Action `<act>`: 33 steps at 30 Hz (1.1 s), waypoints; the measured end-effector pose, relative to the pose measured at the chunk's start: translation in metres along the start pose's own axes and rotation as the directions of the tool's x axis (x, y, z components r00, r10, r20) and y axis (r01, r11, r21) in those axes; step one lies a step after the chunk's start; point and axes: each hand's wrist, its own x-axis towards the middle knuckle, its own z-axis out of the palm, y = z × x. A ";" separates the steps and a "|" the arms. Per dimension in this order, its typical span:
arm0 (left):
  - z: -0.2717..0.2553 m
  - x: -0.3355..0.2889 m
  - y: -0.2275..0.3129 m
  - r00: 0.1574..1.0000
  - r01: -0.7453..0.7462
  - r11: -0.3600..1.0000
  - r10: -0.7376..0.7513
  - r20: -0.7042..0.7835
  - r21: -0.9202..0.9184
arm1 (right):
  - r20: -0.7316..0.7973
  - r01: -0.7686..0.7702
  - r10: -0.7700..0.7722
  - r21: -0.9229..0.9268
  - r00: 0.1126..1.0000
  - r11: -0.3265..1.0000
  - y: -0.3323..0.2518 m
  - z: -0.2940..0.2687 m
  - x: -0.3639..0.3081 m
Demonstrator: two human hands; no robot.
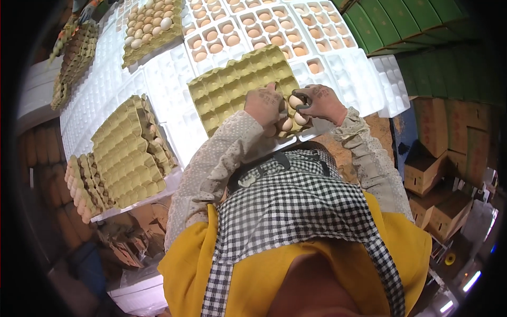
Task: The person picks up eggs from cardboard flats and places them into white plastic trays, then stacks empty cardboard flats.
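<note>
Head view: the right hand (pixel 323 102) clamps a pale oval egg (pixel 296 102) at the olive pulp tray's (pixel 224 95) near right corner; left hand's (pixel 264 104) grip hidden; seemingly part-done: far white plastic trays (pixel 224 59) hold eggs, nearer cups mostly bare.

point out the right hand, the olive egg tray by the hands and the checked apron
Right hand (pixel 321 101): head view, back of the hand
Olive egg tray (pixel 232 89): head view, bare cups near its middle
Checked apron (pixel 293 195): head view, front cloth
</note>
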 end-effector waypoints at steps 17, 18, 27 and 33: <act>-0.012 -0.059 0.017 0.970 -0.131 0.974 0.087 -0.229 -0.186 | -0.047 -0.098 0.092 -0.156 0.995 0.983 -0.039 -0.036 -0.055; -0.009 -0.055 0.030 0.969 -0.132 0.974 0.087 -0.233 -0.183 | 0.025 -0.112 0.124 -0.282 0.992 0.953 -0.041 -0.018 -0.047; 0.021 -0.039 0.039 0.921 -0.037 0.824 -0.191 -0.339 -0.565 | -0.394 0.057 0.260 0.635 0.882 0.770 0.046 -0.016 -0.088; 0.009 0.077 0.139 0.840 -0.154 0.710 -0.273 -0.470 -0.688 | -0.649 -0.091 0.431 0.488 0.627 0.868 0.165 -0.068 -0.081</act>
